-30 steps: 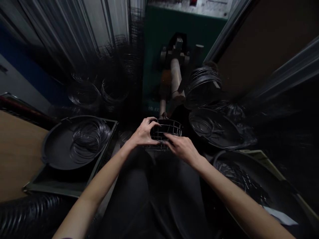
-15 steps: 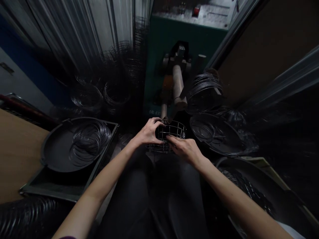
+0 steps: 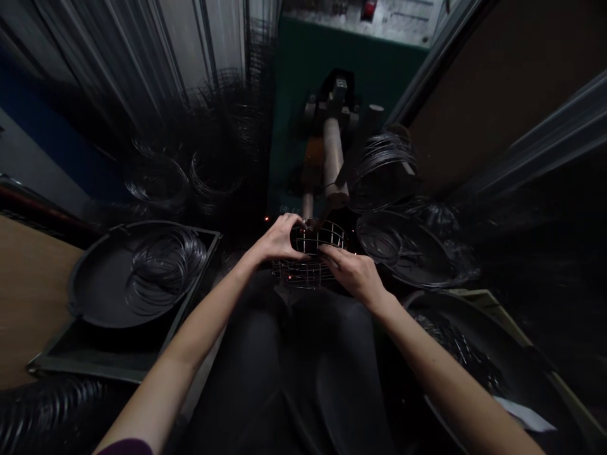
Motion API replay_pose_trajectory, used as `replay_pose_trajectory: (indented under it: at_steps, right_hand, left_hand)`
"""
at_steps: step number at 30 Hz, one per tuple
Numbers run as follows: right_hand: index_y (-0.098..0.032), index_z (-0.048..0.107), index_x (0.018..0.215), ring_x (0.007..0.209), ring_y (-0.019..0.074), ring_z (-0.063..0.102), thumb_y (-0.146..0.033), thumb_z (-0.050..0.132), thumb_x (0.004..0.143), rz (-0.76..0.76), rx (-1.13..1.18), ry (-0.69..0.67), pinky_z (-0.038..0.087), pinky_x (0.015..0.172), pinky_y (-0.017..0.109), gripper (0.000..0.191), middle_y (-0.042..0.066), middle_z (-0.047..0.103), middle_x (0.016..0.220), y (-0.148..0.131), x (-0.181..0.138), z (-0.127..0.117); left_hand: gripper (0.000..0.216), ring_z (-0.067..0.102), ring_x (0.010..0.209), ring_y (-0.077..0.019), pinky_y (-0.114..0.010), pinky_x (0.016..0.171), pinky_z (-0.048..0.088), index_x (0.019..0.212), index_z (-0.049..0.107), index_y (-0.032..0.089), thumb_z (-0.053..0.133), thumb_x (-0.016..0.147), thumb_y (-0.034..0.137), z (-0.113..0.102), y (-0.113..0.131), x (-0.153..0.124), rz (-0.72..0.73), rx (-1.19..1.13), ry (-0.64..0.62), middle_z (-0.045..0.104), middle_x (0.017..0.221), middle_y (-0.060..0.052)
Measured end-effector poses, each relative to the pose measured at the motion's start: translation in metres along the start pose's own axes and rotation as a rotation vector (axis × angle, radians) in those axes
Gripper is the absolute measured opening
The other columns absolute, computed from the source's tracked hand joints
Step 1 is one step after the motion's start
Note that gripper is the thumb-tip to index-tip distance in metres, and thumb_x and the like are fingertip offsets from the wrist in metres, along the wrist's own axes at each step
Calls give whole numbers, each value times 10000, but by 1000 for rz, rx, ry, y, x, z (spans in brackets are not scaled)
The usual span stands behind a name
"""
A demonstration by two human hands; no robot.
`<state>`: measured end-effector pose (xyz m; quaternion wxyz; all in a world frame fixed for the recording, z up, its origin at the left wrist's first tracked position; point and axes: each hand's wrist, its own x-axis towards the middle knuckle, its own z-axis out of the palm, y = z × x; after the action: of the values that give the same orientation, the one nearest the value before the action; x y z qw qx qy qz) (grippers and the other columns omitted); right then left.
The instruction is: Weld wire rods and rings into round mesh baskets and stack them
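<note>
Between my hands is a round wire basket (image 3: pixel 310 273), its bars crossing in a grid, held over my lap at the lower tip of a green welding machine (image 3: pixel 294 126). My left hand (image 3: pixel 283 239) curves around the basket's left side, thumb and fingers closed on its wires. On the near right part, my right hand (image 3: pixel 351 268) pinches the rim with its fingertips. The basket's far edge sits under the machine's lower electrode (image 3: pixel 308 205), beside a thick pale arm (image 3: pixel 333 151). Small orange sparks dot the air around the basket. My fingertips partly hide the wires.
At left, a dark shallow pan (image 3: pixel 102 278) holds a pile of wire rings (image 3: pixel 165 268). Another pan (image 3: pixel 427 253) with rings stands at right, and nearer is a bin (image 3: pixel 516 360) of short metal pieces. Wire coils (image 3: pixel 386 158) hang beside the machine.
Sparks have appeared around the basket and the machine tip. The basket and both hands have shifted slightly in view, along with the whole scene; both hands keep their hold.
</note>
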<state>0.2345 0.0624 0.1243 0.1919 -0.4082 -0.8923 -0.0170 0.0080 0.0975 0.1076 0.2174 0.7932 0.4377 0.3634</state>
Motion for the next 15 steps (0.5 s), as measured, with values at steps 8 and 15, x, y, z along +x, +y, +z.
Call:
replay_pose_trajectory:
  at_steps: [8, 15]
  right_hand:
    - [-213, 666, 918, 666, 119, 552, -330, 494, 908, 146, -21, 109, 336, 521, 223, 208, 48, 606, 896, 8, 17, 6]
    - [-195, 667, 851, 703, 155, 546, -337, 524, 875, 229, 111, 170, 388, 582, 251, 203, 58, 579, 832, 22, 43, 17]
  left_hand:
    - [658, 523, 1003, -276, -435, 904, 463, 1010, 512, 177, 853, 503, 421, -6, -8, 22, -66, 31, 5, 536, 1045, -80]
    - [684, 535, 988, -279, -434, 894, 464, 1014, 494, 170, 859, 481, 395, -12, -17, 45, -97, 95, 18, 550, 1033, -80]
